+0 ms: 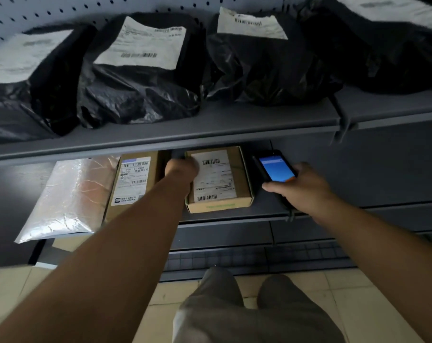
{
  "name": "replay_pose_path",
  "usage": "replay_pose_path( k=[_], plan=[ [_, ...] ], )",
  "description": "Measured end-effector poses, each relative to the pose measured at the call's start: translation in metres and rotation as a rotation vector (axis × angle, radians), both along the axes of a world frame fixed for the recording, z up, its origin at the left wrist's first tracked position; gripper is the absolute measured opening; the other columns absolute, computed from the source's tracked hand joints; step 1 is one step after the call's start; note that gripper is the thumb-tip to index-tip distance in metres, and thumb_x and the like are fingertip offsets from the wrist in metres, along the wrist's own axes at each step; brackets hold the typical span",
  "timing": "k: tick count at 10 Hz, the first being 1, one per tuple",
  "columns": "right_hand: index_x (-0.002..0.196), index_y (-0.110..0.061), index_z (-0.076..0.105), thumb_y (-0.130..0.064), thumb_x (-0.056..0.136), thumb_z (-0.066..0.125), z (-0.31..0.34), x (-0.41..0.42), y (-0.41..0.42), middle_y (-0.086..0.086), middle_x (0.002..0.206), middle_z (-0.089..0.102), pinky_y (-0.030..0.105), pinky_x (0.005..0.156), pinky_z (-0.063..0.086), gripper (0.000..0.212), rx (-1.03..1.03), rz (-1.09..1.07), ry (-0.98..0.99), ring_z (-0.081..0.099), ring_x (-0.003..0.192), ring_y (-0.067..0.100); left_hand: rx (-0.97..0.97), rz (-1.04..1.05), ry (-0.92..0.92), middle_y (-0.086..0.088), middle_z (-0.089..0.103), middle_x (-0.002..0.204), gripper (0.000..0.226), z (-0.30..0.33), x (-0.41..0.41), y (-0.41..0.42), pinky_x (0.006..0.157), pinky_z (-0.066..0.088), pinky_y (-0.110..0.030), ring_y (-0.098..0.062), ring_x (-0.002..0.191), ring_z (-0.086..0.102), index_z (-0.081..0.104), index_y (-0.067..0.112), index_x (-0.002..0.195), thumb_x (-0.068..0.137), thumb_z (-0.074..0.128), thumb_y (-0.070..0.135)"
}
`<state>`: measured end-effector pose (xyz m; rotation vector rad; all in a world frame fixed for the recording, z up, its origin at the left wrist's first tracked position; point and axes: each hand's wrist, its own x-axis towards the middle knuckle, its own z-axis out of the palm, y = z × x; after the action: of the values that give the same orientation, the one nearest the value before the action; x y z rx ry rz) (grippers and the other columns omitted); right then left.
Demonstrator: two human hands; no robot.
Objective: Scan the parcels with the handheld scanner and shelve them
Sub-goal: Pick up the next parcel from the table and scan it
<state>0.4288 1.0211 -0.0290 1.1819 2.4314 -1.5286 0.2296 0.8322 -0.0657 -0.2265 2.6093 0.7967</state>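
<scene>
- Grey metal shelving (234, 125) with a pegboard back fills the view; pale floor tiles (358, 293) lie below, where the person's grey trousers (222, 318) show.
- Upper shelf, far left: a black poly-bag parcel (17, 90) with a blurred white label, lying flat.
- Just beside it, a second black bag (135, 90) with a large white barcode label; its plastic touches the first bag.
- Next right, a third black bag (264, 70) with a smaller label near its top edge.
- Far right, on the neighbouring shelf section, a fourth black bag (383, 45), partly cut off by the frame.
- Lower shelf, far left: a silver foil mailer (66, 199), its near end hanging over the shelf's front edge.
- Touching its right side, a long cardboard box (133, 179) with a printed label, partly covered by the left forearm.
- Left hand (181, 170) reaches under the upper shelf and grasps the far left corner of a small cardboard box (220, 181); the fingers curl out of sight.
- That small box lies flat on the lower shelf, label up, between the long box and the scanner.
- Right hand (301, 186) clasps the handheld scanner (275, 168), its blue screen lit, held just beside the small box's right edge.
</scene>
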Motion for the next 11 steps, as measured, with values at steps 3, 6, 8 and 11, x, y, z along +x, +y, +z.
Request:
replay_pose_path(
  k=[3, 6, 8, 11],
  plan=[
    [0.151, -0.014, 0.044, -0.047, 0.079, 0.088, -0.022, 0.003, 0.007, -0.008, 0.09, 0.059, 0.023, 0.062, 0.04, 0.09, -0.006, -0.041, 0.013, 0.052, 0.079, 0.0, 0.081, 0.002, 0.089, -0.02, 0.065, 0.139, 0.036, -0.004, -0.011, 0.01, 0.106, 0.053, -0.044, -0.037, 0.129, 0.062, 0.063, 0.001, 0.137, 0.107, 0.051, 0.017],
    [0.14, -0.011, 0.05, -0.051, 0.075, 0.089, -0.004, 0.028, 0.002, -0.002, 0.093, 0.063, 0.03, 0.063, 0.044, 0.086, -0.001, -0.011, -0.055, 0.059, 0.084, 0.01, 0.029, -0.031, 0.119, -0.012, 0.068, 0.127, 0.046, 0.021, 0.015, -0.004, 0.082, 0.044, -0.031, -0.025, 0.105, 0.065, 0.064, 0.012, 0.136, 0.103, 0.052, 0.043],
    [0.144, -0.012, 0.048, -0.052, 0.075, 0.088, 0.029, 0.059, -0.005, 0.001, 0.114, 0.061, 0.028, 0.062, 0.042, 0.09, -0.048, 0.028, -0.093, 0.059, 0.098, 0.017, 0.003, -0.097, 0.099, -0.01, 0.07, 0.114, 0.04, 0.06, 0.06, -0.022, 0.067, 0.046, -0.029, -0.025, 0.081, 0.063, 0.062, 0.02, 0.137, 0.099, 0.054, 0.03],
    [0.151, -0.011, 0.043, -0.051, 0.074, 0.089, 0.08, 0.091, -0.013, 0.007, 0.143, 0.053, 0.038, 0.092, 0.047, 0.099, -0.122, 0.099, -0.084, 0.054, 0.125, 0.029, 0.011, -0.036, 0.001, -0.012, 0.066, 0.13, 0.053, 0.109, 0.142, -0.044, 0.085, 0.054, -0.038, -0.032, 0.102, 0.063, 0.05, 0.015, 0.15, 0.101, 0.059, 0.031]
  ],
)
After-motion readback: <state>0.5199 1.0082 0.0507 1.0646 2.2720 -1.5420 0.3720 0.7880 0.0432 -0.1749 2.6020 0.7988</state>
